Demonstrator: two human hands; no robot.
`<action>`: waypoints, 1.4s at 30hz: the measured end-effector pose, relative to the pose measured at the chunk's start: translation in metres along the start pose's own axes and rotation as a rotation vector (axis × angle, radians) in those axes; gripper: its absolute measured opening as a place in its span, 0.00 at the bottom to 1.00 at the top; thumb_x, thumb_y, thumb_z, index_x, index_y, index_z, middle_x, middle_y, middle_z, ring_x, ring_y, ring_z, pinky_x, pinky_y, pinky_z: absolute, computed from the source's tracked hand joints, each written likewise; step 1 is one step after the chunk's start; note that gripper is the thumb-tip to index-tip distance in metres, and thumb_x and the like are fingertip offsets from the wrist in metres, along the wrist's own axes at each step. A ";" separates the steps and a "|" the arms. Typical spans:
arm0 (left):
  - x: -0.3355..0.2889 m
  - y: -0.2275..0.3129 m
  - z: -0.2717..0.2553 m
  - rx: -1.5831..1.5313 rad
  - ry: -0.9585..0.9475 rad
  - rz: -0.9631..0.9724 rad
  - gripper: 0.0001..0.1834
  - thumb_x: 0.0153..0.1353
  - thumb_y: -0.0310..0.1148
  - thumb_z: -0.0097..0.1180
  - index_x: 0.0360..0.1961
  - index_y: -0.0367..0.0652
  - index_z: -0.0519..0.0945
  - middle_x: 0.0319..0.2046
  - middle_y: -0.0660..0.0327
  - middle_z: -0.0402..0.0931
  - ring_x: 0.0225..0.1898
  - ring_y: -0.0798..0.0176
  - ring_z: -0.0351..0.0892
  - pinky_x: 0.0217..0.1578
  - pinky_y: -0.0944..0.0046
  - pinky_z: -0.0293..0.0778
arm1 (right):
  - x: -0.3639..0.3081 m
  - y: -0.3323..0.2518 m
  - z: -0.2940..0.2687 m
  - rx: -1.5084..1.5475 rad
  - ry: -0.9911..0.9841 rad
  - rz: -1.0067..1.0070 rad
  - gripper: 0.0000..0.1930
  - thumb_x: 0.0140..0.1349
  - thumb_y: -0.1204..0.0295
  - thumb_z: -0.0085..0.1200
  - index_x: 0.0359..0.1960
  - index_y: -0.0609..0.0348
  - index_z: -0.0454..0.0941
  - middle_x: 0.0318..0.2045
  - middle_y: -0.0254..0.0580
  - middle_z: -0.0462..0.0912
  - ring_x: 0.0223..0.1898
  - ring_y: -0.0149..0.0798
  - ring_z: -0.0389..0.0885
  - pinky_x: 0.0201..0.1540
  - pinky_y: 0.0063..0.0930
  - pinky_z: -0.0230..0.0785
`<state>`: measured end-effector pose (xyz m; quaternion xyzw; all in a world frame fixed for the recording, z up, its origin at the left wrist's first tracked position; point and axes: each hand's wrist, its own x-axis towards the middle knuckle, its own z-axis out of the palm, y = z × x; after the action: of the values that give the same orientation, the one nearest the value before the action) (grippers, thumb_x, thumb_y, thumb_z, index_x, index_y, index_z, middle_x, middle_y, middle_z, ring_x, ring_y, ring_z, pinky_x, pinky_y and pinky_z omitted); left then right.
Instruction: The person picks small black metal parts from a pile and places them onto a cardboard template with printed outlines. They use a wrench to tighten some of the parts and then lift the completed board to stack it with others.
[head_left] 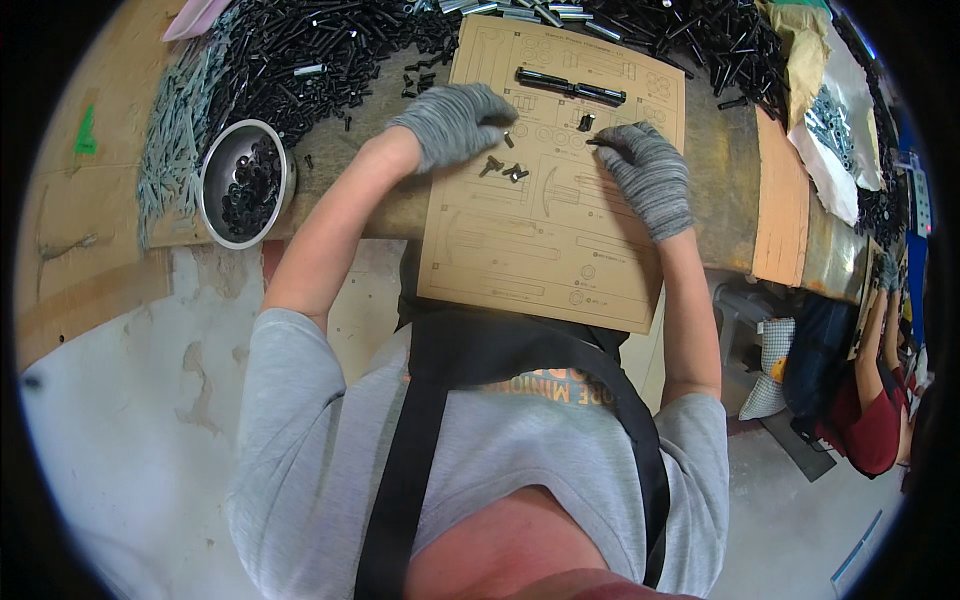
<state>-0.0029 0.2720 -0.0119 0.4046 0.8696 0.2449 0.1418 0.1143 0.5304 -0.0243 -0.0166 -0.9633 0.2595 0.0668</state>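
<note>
A brown cardboard sheet [480,270] printed with part outlines lies partly on the workbench, its near end hanging over the edge. My left hand [455,125], in a grey knit glove, hovers over its left side with fingers bent and slightly apart. Just below those fingertips is a small bolt [508,141], with several dark bolts [514,173] lying nearer to me. My right hand [648,178], gloved alike, pinches a small black bolt [594,142] between thumb and fingertips. Beside it are small black parts [586,122]. Long black bolts [570,87] lie across the sheet's upper part.
A metal bowl [291,190] of black nuts or washers stands at the left. Heaps of black bolts [300,60] and thin silvery pieces [180,130] cover the far left bench. More black hardware [700,45] lies far right, near an opened package [828,130]. Another person [870,420] works at right.
</note>
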 end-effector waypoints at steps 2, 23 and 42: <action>-0.002 0.004 0.003 0.105 -0.019 0.028 0.14 0.59 0.39 0.54 0.43 0.45 0.82 0.39 0.57 0.79 0.43 0.56 0.79 0.47 0.60 0.73 | 0.002 0.000 0.003 -0.070 0.011 -0.032 0.10 0.55 0.64 0.59 0.36 0.52 0.82 0.34 0.41 0.82 0.35 0.44 0.81 0.40 0.33 0.73; 0.052 0.055 0.041 0.003 0.144 -0.091 0.22 0.52 0.45 0.61 0.46 0.47 0.80 0.39 0.56 0.80 0.43 0.54 0.78 0.47 0.58 0.72 | 0.044 0.004 -0.003 -0.076 -0.071 -0.130 0.10 0.56 0.66 0.57 0.39 0.51 0.82 0.36 0.39 0.82 0.39 0.44 0.80 0.44 0.34 0.72; 0.069 0.051 0.039 -0.050 0.009 -0.110 0.20 0.53 0.42 0.59 0.45 0.44 0.80 0.39 0.52 0.80 0.42 0.51 0.79 0.47 0.56 0.73 | 0.037 0.010 0.013 0.002 0.132 -0.128 0.09 0.55 0.66 0.58 0.36 0.53 0.82 0.34 0.41 0.83 0.35 0.44 0.81 0.40 0.34 0.73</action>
<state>0.0028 0.3656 -0.0202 0.3514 0.8848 0.2603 0.1612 0.0759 0.5348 -0.0364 0.0280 -0.9556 0.2542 0.1464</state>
